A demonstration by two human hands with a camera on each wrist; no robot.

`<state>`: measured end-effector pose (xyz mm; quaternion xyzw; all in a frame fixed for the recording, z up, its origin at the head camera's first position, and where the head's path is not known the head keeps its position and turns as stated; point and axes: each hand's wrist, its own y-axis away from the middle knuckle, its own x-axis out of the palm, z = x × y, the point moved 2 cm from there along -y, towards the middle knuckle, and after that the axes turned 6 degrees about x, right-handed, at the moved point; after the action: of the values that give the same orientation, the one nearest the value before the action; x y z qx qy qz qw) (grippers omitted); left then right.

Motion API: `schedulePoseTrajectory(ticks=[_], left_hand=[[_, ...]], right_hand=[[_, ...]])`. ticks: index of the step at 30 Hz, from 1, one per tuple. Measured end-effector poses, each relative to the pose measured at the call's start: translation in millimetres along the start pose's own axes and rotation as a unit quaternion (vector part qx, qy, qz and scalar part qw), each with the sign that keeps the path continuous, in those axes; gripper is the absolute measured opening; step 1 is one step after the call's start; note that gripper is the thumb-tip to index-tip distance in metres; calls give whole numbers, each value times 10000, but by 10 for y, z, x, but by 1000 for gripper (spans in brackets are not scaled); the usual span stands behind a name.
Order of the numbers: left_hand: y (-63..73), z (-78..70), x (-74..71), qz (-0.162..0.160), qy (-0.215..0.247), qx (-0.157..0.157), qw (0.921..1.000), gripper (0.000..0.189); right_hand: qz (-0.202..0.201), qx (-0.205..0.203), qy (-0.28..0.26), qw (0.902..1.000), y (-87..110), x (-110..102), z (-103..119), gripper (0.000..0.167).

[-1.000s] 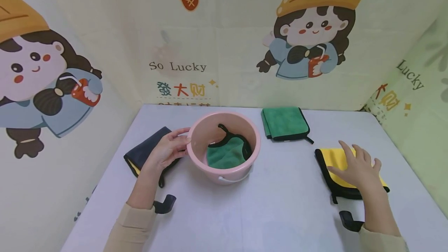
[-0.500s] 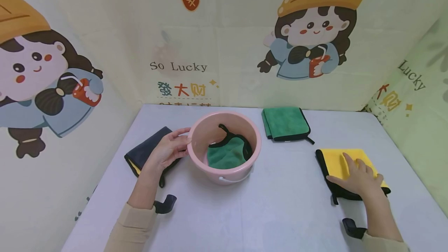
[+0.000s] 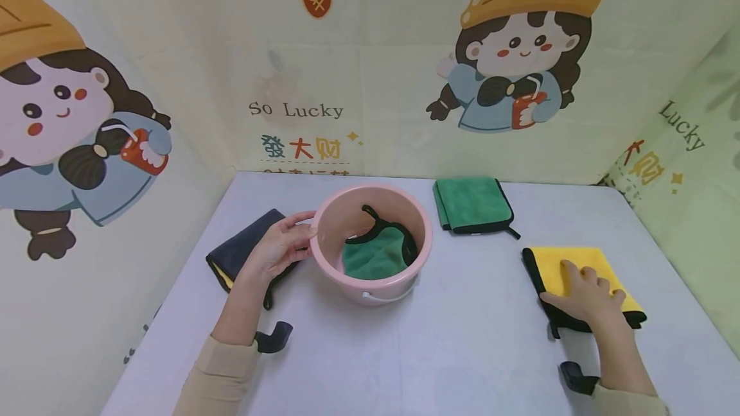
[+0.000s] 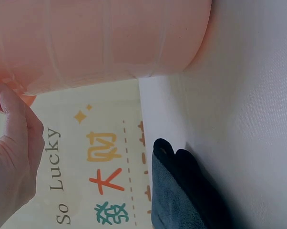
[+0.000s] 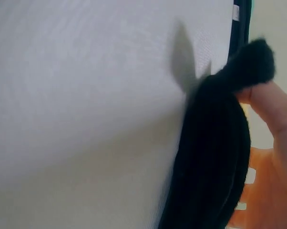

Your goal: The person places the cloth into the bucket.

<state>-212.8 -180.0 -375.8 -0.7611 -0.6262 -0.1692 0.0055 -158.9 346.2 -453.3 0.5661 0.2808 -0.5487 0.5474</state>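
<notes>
My left hand (image 3: 277, 249) holds the rim of a pink bucket (image 3: 341, 281) at its left side, also seen in the left wrist view, where the bucket's wall (image 4: 110, 38) fills the top. Inside the bucket lies a green towel (image 3: 370, 255) with black trim and a hanging loop. On the right, my right hand (image 3: 590, 297) rests spread over a folded yellow towel (image 3: 546, 265) with black edging, its fingers slightly bent. In the right wrist view the thumb (image 5: 272, 102) lies against the towel's thick black edge (image 5: 210, 148), beside its loop.
A folded green towel (image 3: 474, 204) lies at the back of the white table (image 3: 451, 352). A folded dark blue towel (image 3: 245, 242) with yellow inside lies left of the bucket, partly under my left forearm in the head view. Printed cloth walls (image 3: 393, 82) stand behind and at both sides.
My right hand has come down onto the yellow towel, and its fingers have bent a little. My left hand and the bucket have stayed in place.
</notes>
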Motion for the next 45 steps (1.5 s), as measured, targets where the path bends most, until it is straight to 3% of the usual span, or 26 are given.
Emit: schedulePoseTrajectory(ticks=[11, 18, 27, 39, 45], left_hand=[[0, 12, -10, 14, 11, 15, 10000, 56], [-1, 15, -17, -12, -52, 39, 10000, 56], [3, 7, -4, -50, -104, 20, 9999, 57], [-3, 6, 7, -9, -97, 1, 10000, 55], [-4, 0, 4, -23, -117, 10, 9999, 55]], right_hand=[[-198, -74, 108, 9997, -52, -10, 20, 77], [-677, -365, 230, 9968, -54, -14, -18, 61], [-1226, -211, 271, 9919, -51, 10, -53, 54], [-2288, -620, 92, 9715, 88, -222, 110, 50], [-2825, -1134, 70, 9525, 129, -448, 338, 48]])
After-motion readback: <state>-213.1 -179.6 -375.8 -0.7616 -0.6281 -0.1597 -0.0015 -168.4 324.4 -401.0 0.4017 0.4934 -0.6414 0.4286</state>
